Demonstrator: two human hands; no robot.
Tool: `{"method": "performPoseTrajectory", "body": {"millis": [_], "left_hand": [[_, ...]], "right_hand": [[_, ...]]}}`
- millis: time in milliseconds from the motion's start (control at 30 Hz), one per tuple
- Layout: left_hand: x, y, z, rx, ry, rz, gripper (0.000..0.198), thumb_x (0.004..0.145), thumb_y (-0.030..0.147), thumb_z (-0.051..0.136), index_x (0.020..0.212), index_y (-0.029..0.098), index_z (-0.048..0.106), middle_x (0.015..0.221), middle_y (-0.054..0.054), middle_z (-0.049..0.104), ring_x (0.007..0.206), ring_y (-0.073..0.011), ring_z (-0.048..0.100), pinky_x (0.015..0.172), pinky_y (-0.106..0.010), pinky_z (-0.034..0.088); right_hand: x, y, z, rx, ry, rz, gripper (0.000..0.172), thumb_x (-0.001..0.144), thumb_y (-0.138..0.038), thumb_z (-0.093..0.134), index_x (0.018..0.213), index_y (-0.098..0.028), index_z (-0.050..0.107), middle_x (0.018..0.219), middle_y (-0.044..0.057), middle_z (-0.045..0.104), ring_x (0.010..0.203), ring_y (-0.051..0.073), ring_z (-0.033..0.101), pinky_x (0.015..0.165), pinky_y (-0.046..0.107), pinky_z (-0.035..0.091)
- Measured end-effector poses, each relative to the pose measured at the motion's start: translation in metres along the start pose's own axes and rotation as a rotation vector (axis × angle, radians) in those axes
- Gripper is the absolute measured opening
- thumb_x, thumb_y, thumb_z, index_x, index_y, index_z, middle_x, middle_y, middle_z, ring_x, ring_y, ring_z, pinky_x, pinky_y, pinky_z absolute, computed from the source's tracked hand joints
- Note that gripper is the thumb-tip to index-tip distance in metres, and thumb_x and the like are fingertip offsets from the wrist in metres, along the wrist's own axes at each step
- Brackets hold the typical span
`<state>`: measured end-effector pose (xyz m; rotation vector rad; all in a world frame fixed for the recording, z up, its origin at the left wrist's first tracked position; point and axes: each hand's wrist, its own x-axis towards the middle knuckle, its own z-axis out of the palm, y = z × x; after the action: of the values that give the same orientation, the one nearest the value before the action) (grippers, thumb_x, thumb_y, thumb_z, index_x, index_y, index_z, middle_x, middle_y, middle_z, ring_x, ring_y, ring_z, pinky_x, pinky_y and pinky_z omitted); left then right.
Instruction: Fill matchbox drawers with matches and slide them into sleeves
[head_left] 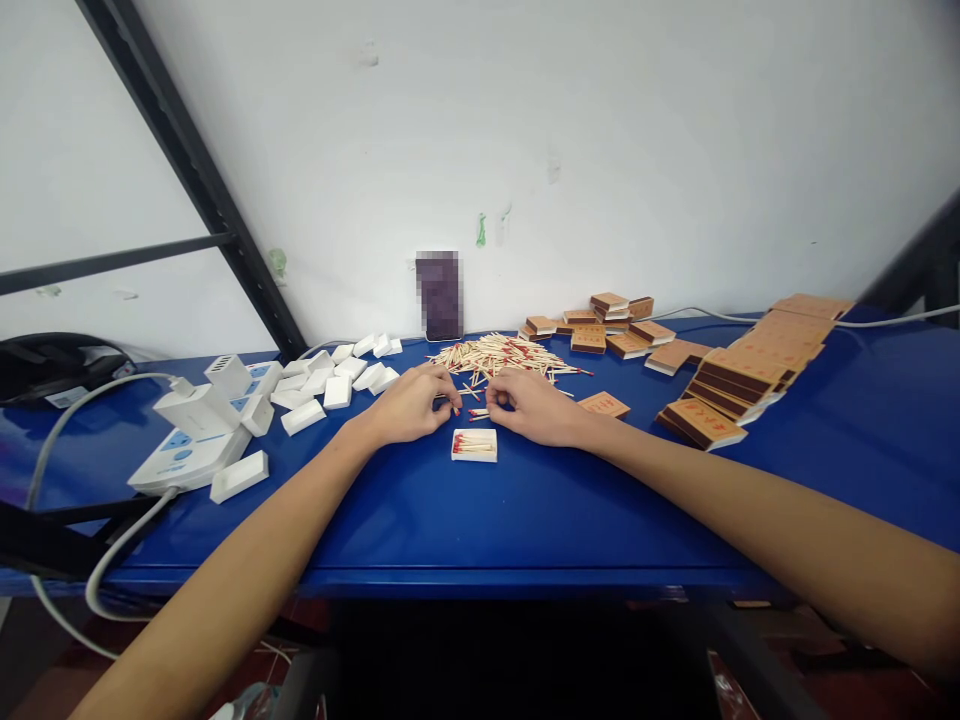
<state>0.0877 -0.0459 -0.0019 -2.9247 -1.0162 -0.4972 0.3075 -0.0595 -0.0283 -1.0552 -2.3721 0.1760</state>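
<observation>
A white inner tray (474, 457) lies on the blue table, partly filled with red-tipped matches. Just behind its left end is my left hand (417, 404), its thumb and forefinger pinched on matches whose red tips show at the fingertips. My right hand (534, 405) is behind the tray's right end, its fingers closed on the pale ends of a few matches pointing left. Beyond both hands spreads a large heap of loose matches (506, 354). One brown matchbox sleeve (604, 405) lies by my right wrist.
White trays (337, 391) are scattered at the left, near a power strip (191, 458) with chargers and cables. Brown matchboxes (735, 368) stack at the right. A blurred dark phone-like object (440, 295) leans on the wall. A black frame (217, 200) rises at the left.
</observation>
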Motion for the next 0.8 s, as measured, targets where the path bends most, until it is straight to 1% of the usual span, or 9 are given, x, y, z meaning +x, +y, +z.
{"method": "performPoseTrajectory", "body": {"millis": [133,300,400,533,667,800], "left_hand": [[-0.0006,-0.0002,0.0004,-0.043,-0.015,0.003,0.020,0.080,0.015,0.050,0.085,0.019,0.070,0.086,-0.003,0.066,0.082,-0.0172,0.059,0.076,-0.031,0.046],[-0.0005,0.0009,0.0015,-0.066,-0.022,0.030,0.021,0.079,0.014,0.049,0.084,0.019,0.069,0.083,-0.001,0.068,0.077,-0.0153,0.060,0.072,-0.029,0.044],[-0.0005,0.0013,0.0019,-0.070,-0.014,0.048,0.023,0.077,0.011,0.049,0.084,0.020,0.069,0.083,-0.001,0.069,0.077,-0.0149,0.060,0.072,-0.028,0.045],[-0.0007,0.0025,0.0012,-0.064,-0.003,0.038,0.026,0.074,0.009,0.049,0.084,0.020,0.071,0.085,0.000,0.070,0.077,-0.0147,0.061,0.073,-0.028,0.046],[-0.0008,0.0058,-0.0005,-0.059,0.001,0.023,0.026,0.074,0.011,0.050,0.085,0.019,0.072,0.086,-0.001,0.070,0.077,-0.0155,0.062,0.073,-0.028,0.047],[-0.0009,0.0090,-0.0005,-0.078,0.013,0.032,0.025,0.075,0.013,0.052,0.087,0.019,0.073,0.089,-0.001,0.072,0.079,-0.0160,0.064,0.077,-0.029,0.049]], "right_hand": [[-0.0004,0.0007,-0.0003,0.016,0.005,-0.014,0.011,0.080,-0.014,0.053,0.071,-0.017,0.058,0.071,0.002,0.055,0.067,0.014,0.047,0.064,0.026,0.033],[-0.0008,0.0002,-0.0012,0.032,-0.003,-0.029,0.011,0.080,-0.013,0.052,0.072,-0.017,0.059,0.069,0.001,0.055,0.067,0.014,0.048,0.063,0.026,0.033],[-0.0010,-0.0014,-0.0021,0.031,-0.012,-0.019,0.008,0.079,-0.013,0.053,0.074,-0.017,0.058,0.072,0.001,0.055,0.069,0.015,0.048,0.064,0.026,0.033],[-0.0020,-0.0037,-0.0035,0.038,-0.034,-0.028,0.007,0.081,-0.014,0.053,0.076,-0.017,0.058,0.075,0.002,0.055,0.072,0.015,0.048,0.066,0.026,0.034],[-0.0033,-0.0041,-0.0042,0.052,-0.058,-0.043,0.010,0.086,-0.019,0.051,0.080,-0.018,0.059,0.081,0.003,0.057,0.075,0.016,0.050,0.067,0.027,0.036],[-0.0034,-0.0027,-0.0039,0.059,-0.059,-0.046,0.012,0.088,-0.022,0.051,0.083,-0.018,0.061,0.082,0.003,0.058,0.077,0.016,0.051,0.068,0.027,0.036]]}}
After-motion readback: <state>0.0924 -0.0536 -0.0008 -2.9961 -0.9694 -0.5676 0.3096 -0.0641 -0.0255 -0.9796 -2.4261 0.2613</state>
